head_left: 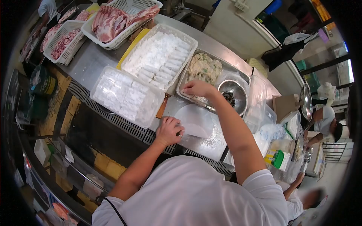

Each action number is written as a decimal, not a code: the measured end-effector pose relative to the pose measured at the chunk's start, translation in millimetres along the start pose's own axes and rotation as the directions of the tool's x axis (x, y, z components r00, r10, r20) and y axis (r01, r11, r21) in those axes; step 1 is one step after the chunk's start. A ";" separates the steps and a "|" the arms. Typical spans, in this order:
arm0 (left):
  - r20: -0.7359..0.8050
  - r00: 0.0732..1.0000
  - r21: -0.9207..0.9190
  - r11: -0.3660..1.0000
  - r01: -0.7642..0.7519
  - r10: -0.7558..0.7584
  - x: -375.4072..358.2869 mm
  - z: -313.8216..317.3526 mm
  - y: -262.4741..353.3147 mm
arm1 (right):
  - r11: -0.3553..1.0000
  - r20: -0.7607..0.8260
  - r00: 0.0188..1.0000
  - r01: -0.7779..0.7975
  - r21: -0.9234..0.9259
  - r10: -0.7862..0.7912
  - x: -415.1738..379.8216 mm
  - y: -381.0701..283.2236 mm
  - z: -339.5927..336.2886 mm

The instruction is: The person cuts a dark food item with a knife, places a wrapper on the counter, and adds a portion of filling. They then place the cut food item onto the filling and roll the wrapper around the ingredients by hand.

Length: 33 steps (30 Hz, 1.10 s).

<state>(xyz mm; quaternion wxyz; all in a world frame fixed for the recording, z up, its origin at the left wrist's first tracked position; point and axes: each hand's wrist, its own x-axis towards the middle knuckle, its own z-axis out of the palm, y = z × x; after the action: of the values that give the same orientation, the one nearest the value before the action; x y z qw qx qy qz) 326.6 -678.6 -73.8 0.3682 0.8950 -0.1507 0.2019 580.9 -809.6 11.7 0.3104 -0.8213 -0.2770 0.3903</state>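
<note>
My right hand (198, 89) reaches over the near-left edge of a metal tray (182, 83), fingers pinched together. What they hold, if anything, is hidden. A pale minced filling with green bits (204, 68) lies in that tray, beside a steel bowl (241, 98) with dark pieces inside. My left hand (170, 130) is at the table's near edge with its fingers curled in; I cannot make out anything in them. Just right of it lie thin, round white wrappers (194, 119). A wooden-handled knife (163, 106) rests between the wrappers and a plastic box of white rolls (126, 97).
Farther back stands an open tub of floured white rolls (158, 52) on a yellow board (132, 46). Raw ribs fill a white basket (111, 45) at the back left. Clear plastic containers (257, 101) stand at right. Other people (326, 122) are at the right side.
</note>
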 end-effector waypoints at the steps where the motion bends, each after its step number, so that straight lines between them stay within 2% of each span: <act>1: 0.007 1.000 -0.001 1.000 0.001 -0.001 -1.0 0.8 0.0 | 0.985 0.009 0.999 -0.037 0.167 0.036 -9.8 -0.4 -2.8; 3: 0.021 1.000 -0.005 1.000 0.006 -0.006 -1.0 1.8 -2.2 | 0.870 0.046 0.993 -0.114 0.479 0.104 -34.3 -3.1 -3.7; 4: 0.018 1.000 -0.003 1.000 0.007 -0.007 0.6 0.9 -2.4 | 0.870 0.005 0.996 -0.084 0.486 0.094 -52.8 -10.8 -0.3; 7: 0.024 1.000 -0.002 1.000 0.014 -0.014 0.7 -0.7 0.6 | 0.912 -0.009 0.997 -0.067 0.405 0.077 -90.5 10.2 31.6; 8: 0.025 1.000 0.001 1.000 0.014 -0.014 2.2 -1.8 1.2 | 0.945 0.010 0.994 -0.104 0.310 0.106 -108.7 8.3 38.8; 12: 0.028 1.000 0.005 1.000 -0.002 0.002 3.2 -0.9 1.9 | 0.997 -0.240 0.971 0.036 0.075 -0.017 -148.3 17.0 102.5; 14: 0.040 0.999 0.010 1.000 -0.003 0.002 3.1 -1.1 1.7 | 0.990 -0.351 0.926 0.142 -0.016 -0.139 -149.4 21.5 132.0; 17: 0.055 0.998 0.017 1.000 0.004 -0.005 1.3 0.2 1.2 | 0.938 -0.437 0.843 0.203 -0.280 -0.313 -141.6 39.3 162.1; 18: 0.056 0.998 0.020 1.000 0.001 -0.002 2.4 0.0 0.8 | 0.950 -0.436 0.857 0.173 -0.260 -0.275 -144.3 34.4 163.1; 21: 0.071 0.997 0.022 1.000 0.012 -0.014 2.2 -0.8 2.1 | 0.912 -0.486 0.812 0.133 -0.387 -0.325 -157.9 24.2 162.5; 27: 0.066 0.998 0.032 0.999 0.022 -0.024 3.0 -1.3 4.0 | 0.955 -0.521 0.808 0.169 -0.243 -0.275 -155.9 44.2 171.3; 30: 0.058 0.998 0.028 0.999 0.019 -0.021 3.8 -0.8 5.4 | 0.974 -0.533 0.820 0.130 -0.185 -0.211 -157.0 41.4 170.5; 33: 0.051 0.999 0.033 0.999 0.017 -0.019 2.8 -1.0 6.2 | 0.961 -0.541 0.803 0.135 -0.243 -0.250 -157.1 36.6 167.1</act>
<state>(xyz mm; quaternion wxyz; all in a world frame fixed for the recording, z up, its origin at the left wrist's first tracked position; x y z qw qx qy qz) 326.2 -682.4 -68.1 0.3515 0.9070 -0.1487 0.1780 367.7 -894.0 -25.1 0.3355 -0.8935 -0.2909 0.0666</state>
